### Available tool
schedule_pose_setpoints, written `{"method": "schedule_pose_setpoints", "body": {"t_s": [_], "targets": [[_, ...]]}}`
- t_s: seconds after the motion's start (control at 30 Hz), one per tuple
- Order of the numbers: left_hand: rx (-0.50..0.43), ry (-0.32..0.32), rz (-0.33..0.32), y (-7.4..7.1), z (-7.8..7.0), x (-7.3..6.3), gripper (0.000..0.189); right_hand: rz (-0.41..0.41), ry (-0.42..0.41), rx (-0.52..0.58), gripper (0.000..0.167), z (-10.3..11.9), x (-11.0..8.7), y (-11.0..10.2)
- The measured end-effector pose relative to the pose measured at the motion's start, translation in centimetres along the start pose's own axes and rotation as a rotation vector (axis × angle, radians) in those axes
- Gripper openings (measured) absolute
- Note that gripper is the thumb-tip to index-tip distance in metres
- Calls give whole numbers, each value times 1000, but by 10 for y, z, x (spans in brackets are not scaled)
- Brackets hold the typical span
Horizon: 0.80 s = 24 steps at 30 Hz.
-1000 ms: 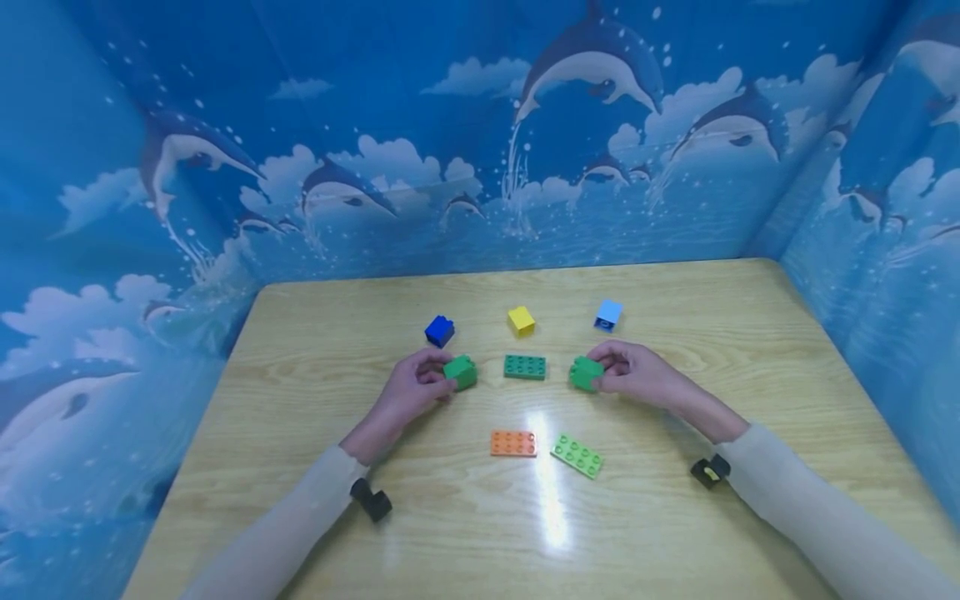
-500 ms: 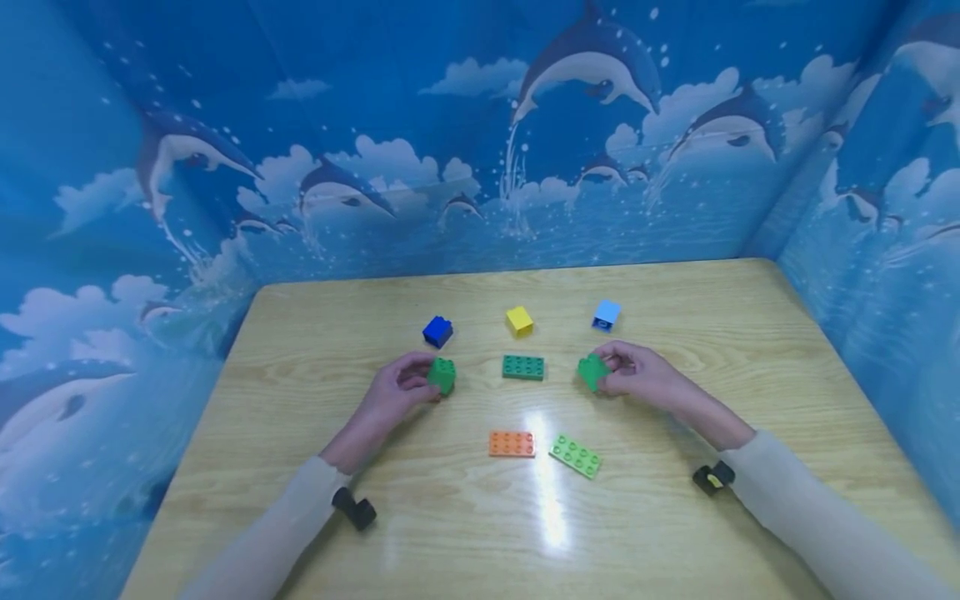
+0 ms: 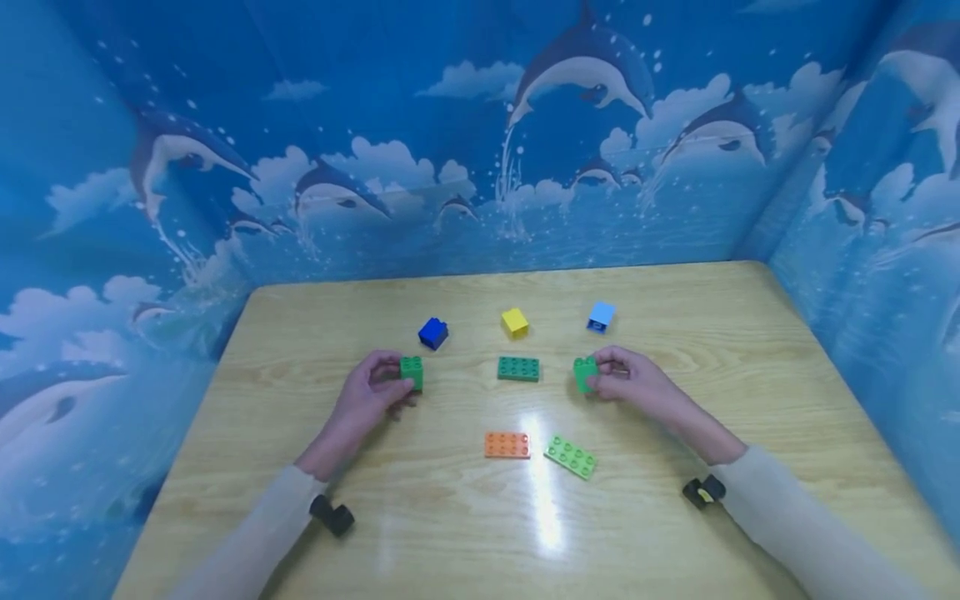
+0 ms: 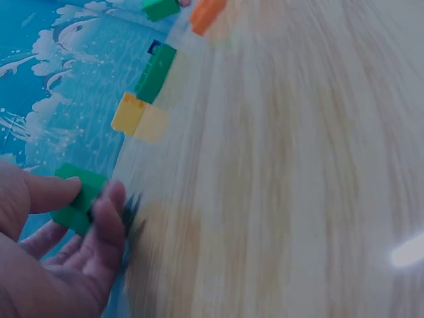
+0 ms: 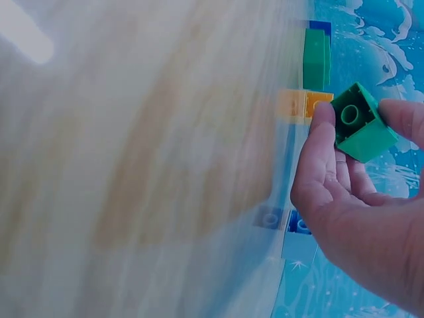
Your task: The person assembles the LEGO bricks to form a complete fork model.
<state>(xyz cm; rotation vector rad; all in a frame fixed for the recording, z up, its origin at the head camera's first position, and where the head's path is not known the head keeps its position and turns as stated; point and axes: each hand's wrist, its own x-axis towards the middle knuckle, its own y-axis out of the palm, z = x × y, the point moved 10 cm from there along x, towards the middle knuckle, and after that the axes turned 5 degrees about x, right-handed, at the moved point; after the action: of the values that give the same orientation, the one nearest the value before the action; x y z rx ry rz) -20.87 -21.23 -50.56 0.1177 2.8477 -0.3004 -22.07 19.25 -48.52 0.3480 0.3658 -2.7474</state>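
On the left of the head view, my left hand (image 3: 362,398) pinches a small green toy brick (image 3: 412,374) between thumb and fingers, studs facing up. The left wrist view shows the thumb laid on one face of that brick (image 4: 74,211). Across from it, my right hand (image 3: 637,385) pinches a second green brick (image 3: 583,375), also studs up. Its hollow underside with a round tube (image 5: 349,114) faces the right wrist camera. Between the hands lies a darker green eight-stud brick (image 3: 518,368) on the wooden table (image 3: 435,517).
Along the back sit a dark blue brick (image 3: 433,333), a yellow brick (image 3: 514,323) and a light blue brick (image 3: 601,317). Nearer the front lie an orange plate (image 3: 507,445) and a lime green plate (image 3: 570,457). A dolphin-printed curtain (image 3: 420,225) surrounds the table's back and sides.
My left hand has moved left, away from the middle, its brick turning studs up. The right hand stays about where it was while its brick has turned from tilted to studs up.
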Motion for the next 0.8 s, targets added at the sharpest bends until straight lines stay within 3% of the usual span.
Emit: {"method": "schedule_pose_setpoints", "body": {"t_s": [0.47,0.8], "targets": [[52,7,68,-30,5,-1,50,-29,-31,7,57,15,0,13],[55,-12,61,-43,12,1,58,12,-62,-30,58,23,4,33]]}}
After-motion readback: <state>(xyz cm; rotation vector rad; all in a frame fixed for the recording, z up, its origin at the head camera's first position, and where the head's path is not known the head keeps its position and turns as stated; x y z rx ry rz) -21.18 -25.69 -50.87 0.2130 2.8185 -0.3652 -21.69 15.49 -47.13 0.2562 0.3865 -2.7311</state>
